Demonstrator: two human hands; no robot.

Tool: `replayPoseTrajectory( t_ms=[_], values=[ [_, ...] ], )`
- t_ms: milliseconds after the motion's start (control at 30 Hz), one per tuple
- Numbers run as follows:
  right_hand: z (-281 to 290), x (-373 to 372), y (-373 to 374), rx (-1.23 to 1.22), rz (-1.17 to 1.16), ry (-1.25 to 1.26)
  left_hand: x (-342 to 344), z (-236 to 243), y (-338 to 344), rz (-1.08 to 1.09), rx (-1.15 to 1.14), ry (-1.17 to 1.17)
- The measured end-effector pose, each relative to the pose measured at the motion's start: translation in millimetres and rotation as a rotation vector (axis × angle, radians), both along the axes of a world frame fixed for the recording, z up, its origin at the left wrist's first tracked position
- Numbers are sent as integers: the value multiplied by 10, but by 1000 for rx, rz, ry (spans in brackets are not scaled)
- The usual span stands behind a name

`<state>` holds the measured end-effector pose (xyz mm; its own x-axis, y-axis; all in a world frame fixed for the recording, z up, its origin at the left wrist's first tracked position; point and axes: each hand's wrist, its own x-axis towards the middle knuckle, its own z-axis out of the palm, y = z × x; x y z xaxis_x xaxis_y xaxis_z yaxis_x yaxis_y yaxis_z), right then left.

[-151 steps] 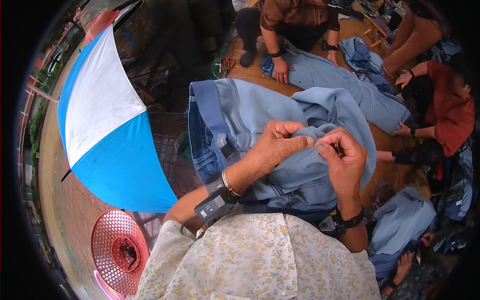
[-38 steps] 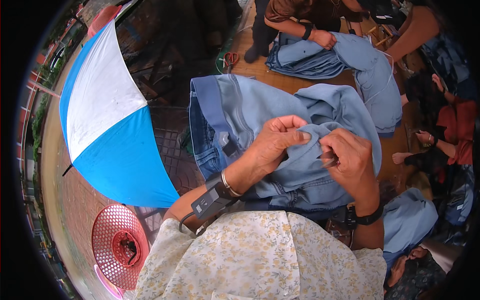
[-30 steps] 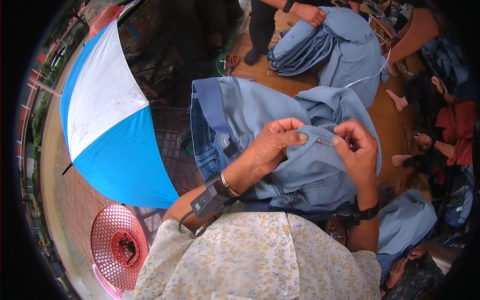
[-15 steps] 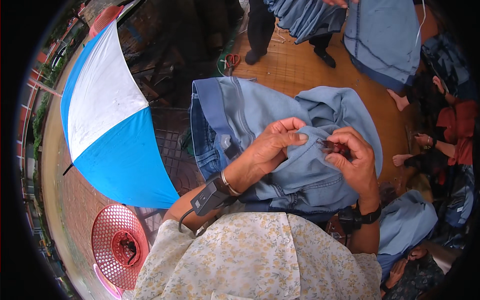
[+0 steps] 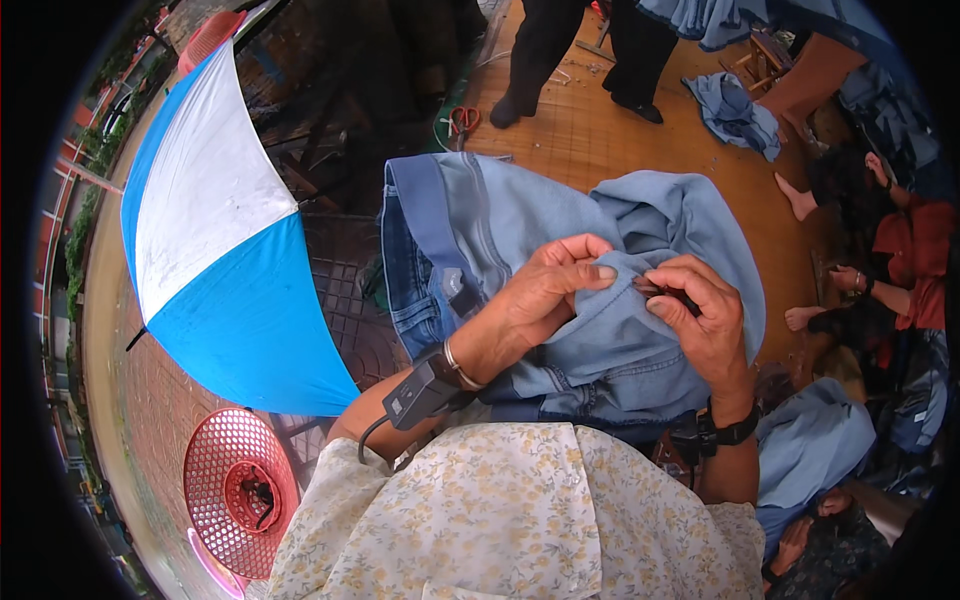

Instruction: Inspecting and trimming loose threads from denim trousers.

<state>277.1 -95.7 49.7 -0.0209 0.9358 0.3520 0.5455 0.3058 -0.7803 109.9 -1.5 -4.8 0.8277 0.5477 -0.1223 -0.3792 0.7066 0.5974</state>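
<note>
A pair of light blue jeans [image 5: 500, 215] lies bunched over my lap, waistband to the left. My left hand [image 5: 545, 295] pinches a fold of the denim between thumb and fingers. Just to its right, my right hand [image 5: 705, 320] is closed on a small dark tool held against the same fold; the tool's shape is mostly hidden by my fingers. A dark device is strapped to my left wrist [image 5: 425, 390], and a black band circles my right wrist [image 5: 725, 435].
An open blue and white umbrella [image 5: 215, 250] stands at my left. A red mesh basket [image 5: 235, 490] lies below it. Red-handled scissors [image 5: 462, 118] rest on the wooden floor. A person stands ahead [image 5: 560, 50]; others sit at right among more denim [image 5: 810, 450].
My hands stay on the jeans fold, the right hand shifting slightly. The person ahead has stood up and lifted the denim away from the floor.
</note>
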Motion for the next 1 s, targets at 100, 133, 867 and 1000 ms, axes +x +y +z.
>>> replayPoseTrajectory(
  t_ms=[100, 133, 867, 1000],
  values=[
    [-14, 8, 1, 28, -11, -50, -6, -7, 2, -3, -2, -4],
    [-21, 18, 0, 42, -14, -89, -8, -11, 1, -4, -5, -6],
    [169, -215, -149, -90, 352, 94, -25, -31, -31, 38, 31, 0],
    [148, 97, -327, -21, -22, 300, -77, 97, -71, 52, 79, -9]
  ],
)
